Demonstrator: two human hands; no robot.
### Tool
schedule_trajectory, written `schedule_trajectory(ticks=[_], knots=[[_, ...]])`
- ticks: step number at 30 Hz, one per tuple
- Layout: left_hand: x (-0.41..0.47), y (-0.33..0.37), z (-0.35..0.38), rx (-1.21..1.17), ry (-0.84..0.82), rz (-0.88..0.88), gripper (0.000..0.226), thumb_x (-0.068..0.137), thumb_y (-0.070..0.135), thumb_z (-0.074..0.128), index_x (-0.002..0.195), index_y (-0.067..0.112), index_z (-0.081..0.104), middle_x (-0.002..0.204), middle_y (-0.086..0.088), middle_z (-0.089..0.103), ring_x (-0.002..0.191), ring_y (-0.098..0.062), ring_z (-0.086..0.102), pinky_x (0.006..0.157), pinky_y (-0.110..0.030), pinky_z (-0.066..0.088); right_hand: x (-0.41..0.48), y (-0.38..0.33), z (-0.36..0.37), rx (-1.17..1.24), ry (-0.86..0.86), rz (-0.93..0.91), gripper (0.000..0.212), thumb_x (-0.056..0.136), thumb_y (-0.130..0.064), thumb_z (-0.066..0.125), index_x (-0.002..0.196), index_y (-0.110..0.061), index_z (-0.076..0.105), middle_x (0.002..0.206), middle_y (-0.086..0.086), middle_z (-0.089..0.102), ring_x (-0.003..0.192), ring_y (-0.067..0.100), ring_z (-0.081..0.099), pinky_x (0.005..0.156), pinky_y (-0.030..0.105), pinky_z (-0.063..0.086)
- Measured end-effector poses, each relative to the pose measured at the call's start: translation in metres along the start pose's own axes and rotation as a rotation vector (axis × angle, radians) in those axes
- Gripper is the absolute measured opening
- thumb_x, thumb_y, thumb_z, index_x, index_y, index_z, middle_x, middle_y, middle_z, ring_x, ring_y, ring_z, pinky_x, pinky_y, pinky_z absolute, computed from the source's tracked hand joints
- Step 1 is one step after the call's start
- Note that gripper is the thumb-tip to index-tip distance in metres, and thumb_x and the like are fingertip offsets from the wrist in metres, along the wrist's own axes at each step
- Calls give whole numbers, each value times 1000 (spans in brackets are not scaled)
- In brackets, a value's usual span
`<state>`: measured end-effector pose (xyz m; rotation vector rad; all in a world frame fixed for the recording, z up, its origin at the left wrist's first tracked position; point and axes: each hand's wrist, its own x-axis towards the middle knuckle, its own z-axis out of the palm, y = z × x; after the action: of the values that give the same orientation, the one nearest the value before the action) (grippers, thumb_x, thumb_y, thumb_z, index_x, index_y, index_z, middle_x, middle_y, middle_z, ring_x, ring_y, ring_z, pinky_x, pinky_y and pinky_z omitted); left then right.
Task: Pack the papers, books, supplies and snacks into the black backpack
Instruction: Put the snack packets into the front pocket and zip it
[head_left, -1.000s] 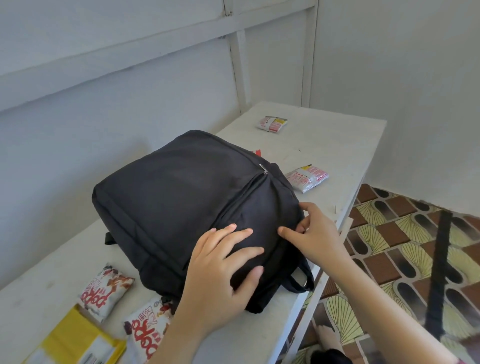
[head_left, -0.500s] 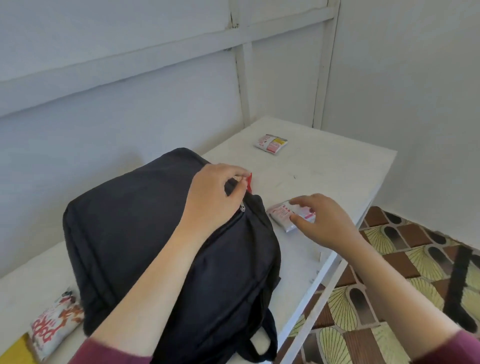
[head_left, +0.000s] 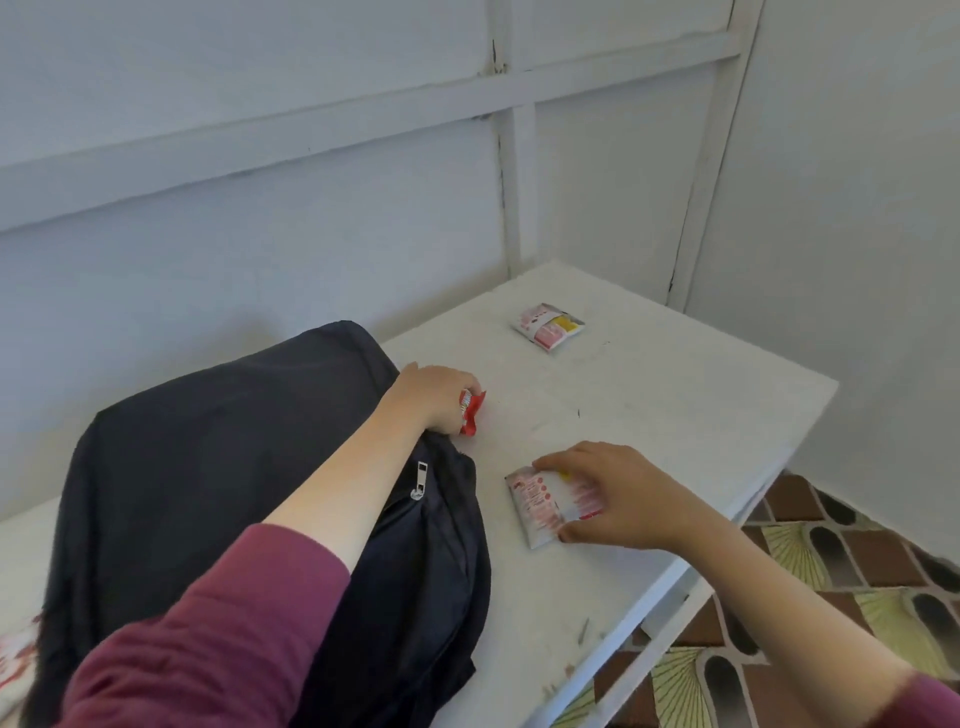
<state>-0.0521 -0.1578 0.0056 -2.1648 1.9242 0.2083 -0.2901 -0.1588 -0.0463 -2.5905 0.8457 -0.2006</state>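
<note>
Backpack (head_left: 218, 499): black; lies flat on the left of the white table (head_left: 675, 415); silver zip pull (head_left: 420, 479) on top.
Left hand (head_left: 434, 397): reaches across the backpack; fingers curled shut on a small red packet (head_left: 471, 413) at the bag's far edge.
Right hand (head_left: 623, 499): fingers and thumb closing on a white-and-red sachet (head_left: 540, 506) lying right of the bag; grip possibly not yet firm.
Far: second sachet (head_left: 549, 326) alone on the table.
Near left: snack bag (head_left: 13, 660), mostly cut off.

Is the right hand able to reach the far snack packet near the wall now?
Probably not yet: the right hand is already closed on the near packet. The far packet lies alone on bare table, nothing blocking it.
</note>
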Motion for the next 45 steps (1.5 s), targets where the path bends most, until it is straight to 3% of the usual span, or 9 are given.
schedule_trajectory(ticks=[7,11,16,20,24,33,37,42,45], knots=[[9,-2,12,-55,117,-43,37,82,8,60,114,25,52,115,-1,58,100,-21,53,67,-26,31,-3,18,-1,-48,-13,-81,73,73,-56,67,137,-35,37,117,-10,50,104,8,47,88,23,37],[6,-4,10,-194,249,-20,31,78,33,69,107,33,57,102,10,59,91,-13,53,77,-26,35,0,20,-4,17,13,-118,68,77,-50,66,137,-32,39,119,-8,51,104,7,47,89,23,40],[-18,-3,-10,-568,596,-31,39,69,26,72,106,35,62,96,5,62,90,-14,54,82,-33,44,9,9,-21,109,130,-144,67,76,-52,67,135,-31,44,116,-12,55,100,5,48,87,21,41],[-59,-15,-30,-463,776,-97,40,68,37,65,107,37,62,101,6,61,95,-12,50,84,-33,39,22,-15,-35,179,145,-192,63,76,-49,69,131,-36,43,114,-23,49,101,1,48,79,10,40],[-112,-41,-29,-291,777,-219,41,66,39,60,108,40,63,103,5,61,99,-17,50,86,-34,32,38,-47,-37,235,144,-296,55,75,-52,68,121,-46,39,112,-29,46,100,4,50,78,19,47],[-200,-107,6,-187,631,-486,46,65,41,52,108,38,66,107,6,67,99,-19,59,83,-35,40,71,-110,-19,210,159,-456,51,75,-53,63,120,-38,42,110,-19,50,91,6,46,73,16,37],[-210,-119,28,-286,586,-491,39,80,22,58,116,36,64,139,-3,49,129,-23,44,107,-42,33,80,-122,-7,163,161,-447,52,75,-57,59,121,-37,44,111,-19,51,88,4,42,71,12,31],[-232,-97,40,-612,657,-327,43,60,65,65,100,49,65,143,16,40,136,-4,28,116,-39,13,81,-128,3,198,185,-417,50,72,-60,56,117,-39,45,109,-22,50,83,0,42,72,15,32],[-241,-90,55,-628,567,-264,46,53,71,66,96,55,64,144,25,32,138,6,16,116,-38,7,75,-130,9,292,205,-418,46,71,-64,56,112,-47,42,108,-26,50,90,-4,46,69,10,32]])
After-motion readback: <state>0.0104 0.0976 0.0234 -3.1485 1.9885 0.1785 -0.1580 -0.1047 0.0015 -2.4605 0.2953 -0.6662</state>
